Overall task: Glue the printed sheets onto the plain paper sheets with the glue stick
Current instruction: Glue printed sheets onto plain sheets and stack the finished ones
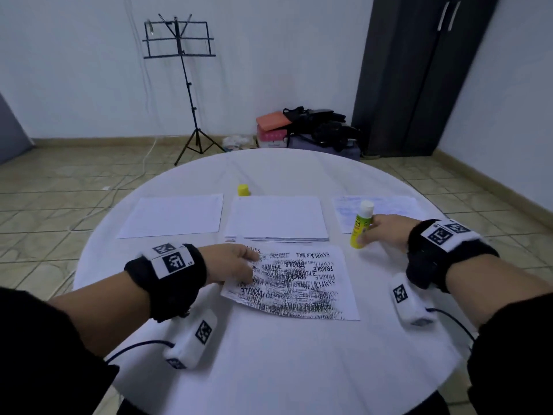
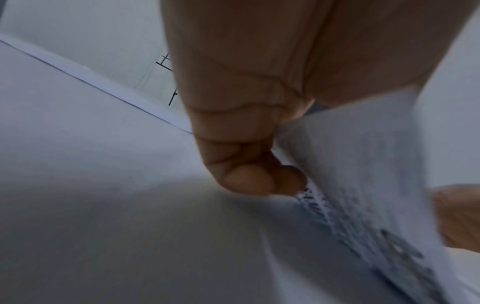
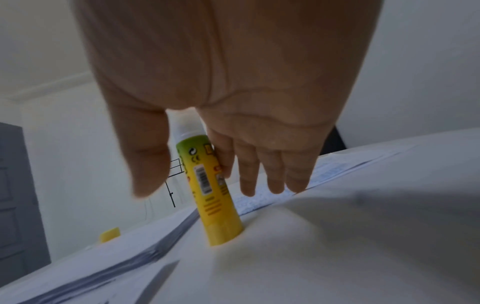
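Left hand [image 1: 236, 266] pinches the near-left edge of the printed sheet [image 1: 294, 284], fingers curled on top with the thumb under — that edge is lifted off the table [image 1: 269, 363], clear in the left wrist view. Right hand [image 1: 386, 232] is around the glue stick [image 1: 362, 224], index finger touching its side, thumb apart on the other side and the other fingers straight: a loose hold, or one just let go; can't tell which.

Largest to smallest from the grips: table under both hands; stack of plain sheets [image 1: 275, 218] just beyond the printed sheet, between the two hands; single plain sheet [image 1: 173, 215] beyond the left hand; another sheet with faint print [image 1: 389, 205] beyond the right hand, behind the stick; printed sheet running from the left pinch toward the right hand, long axis left-right, print side up; glue stick upright on its base, cap off, bare glue tip up; yellow cap [image 1: 244, 190] farthest, past the stack.

Likely next: flip the sheet, so glue goes on the back. Stick sits just off the sheet's far-right corner, so the right hand is nearer it.
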`<state>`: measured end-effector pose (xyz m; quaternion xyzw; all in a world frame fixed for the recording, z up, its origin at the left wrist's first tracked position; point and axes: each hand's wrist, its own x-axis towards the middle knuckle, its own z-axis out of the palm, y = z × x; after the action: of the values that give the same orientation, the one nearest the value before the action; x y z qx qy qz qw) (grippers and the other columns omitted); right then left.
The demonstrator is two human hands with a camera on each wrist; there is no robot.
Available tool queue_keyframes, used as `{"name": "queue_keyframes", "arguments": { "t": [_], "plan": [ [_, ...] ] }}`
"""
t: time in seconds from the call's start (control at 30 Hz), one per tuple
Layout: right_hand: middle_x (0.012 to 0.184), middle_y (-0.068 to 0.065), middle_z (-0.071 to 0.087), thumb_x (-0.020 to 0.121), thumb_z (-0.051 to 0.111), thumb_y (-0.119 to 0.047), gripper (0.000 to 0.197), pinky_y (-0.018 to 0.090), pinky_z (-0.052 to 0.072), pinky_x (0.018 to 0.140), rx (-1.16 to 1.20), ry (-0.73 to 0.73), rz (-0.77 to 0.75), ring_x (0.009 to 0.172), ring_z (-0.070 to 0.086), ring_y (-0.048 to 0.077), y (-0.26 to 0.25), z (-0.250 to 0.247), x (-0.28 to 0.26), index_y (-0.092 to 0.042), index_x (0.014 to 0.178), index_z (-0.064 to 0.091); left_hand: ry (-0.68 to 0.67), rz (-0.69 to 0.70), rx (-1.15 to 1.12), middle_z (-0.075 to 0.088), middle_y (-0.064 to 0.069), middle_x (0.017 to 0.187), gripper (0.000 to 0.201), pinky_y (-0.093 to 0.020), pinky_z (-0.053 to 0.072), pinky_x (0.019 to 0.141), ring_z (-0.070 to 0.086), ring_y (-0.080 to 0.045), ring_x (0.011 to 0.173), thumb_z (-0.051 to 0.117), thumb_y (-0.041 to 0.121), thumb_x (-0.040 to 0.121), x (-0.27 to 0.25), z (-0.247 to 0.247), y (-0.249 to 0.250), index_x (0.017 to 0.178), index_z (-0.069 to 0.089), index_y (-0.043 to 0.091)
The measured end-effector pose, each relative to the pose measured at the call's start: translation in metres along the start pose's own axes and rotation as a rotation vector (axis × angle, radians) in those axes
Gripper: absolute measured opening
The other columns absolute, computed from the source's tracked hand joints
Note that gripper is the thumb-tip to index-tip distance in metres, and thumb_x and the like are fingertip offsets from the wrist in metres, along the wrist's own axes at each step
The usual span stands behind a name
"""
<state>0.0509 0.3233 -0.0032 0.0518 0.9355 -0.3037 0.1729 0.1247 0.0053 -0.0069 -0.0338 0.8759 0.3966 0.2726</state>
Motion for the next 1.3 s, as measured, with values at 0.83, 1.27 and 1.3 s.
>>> {"name": "queue_keyframes", "arguments": {
  "t": [0.83,1.27,1.3],
  "plan": [
    [0.072,-0.003,0.057,0.066,0.083,-0.023,0.026,0.019,0.034,0.046,0.152,0.044,-0.331,0.054,0.047,0.009,-0.173,0.093,-0.03,-0.018,0.085,0.065,0.112,0.171,1.034,0.024,0.02,0.151,0.067,-0.041,0.017,0.109,0.021,-0.015,0.14,0.056,0.062,0.079,-0.027,-0.012,-0.035,0.139,0.029,0.05],
    [0.093,0.008,0.063,0.067,0.078,-0.01,0.036,0.031,0.051,0.076,-0.123,-0.005,-0.354,0.086,0.061,0.022,-0.207,0.116,-0.024,-0.002,0.099,0.063,0.084,0.205,1.01,0.027,0.015,0.151,0.07,-0.041,0.018,0.108,0.03,-0.016,0.135,0.06,0.06,0.078,-0.025,-0.015,-0.036,0.14,0.03,0.046],
    [0.096,0.009,0.065,0.067,0.078,-0.012,0.037,0.033,0.052,0.077,-0.138,0.001,-0.359,0.088,0.062,0.023,-0.208,0.119,-0.023,-0.003,0.1,0.063,0.083,0.207,1.009,0.027,0.015,0.151,0.07,-0.041,0.018,0.108,0.029,-0.016,0.135,0.059,0.061,0.078,-0.024,-0.016,-0.037,0.14,0.029,0.047]
  ]
}}
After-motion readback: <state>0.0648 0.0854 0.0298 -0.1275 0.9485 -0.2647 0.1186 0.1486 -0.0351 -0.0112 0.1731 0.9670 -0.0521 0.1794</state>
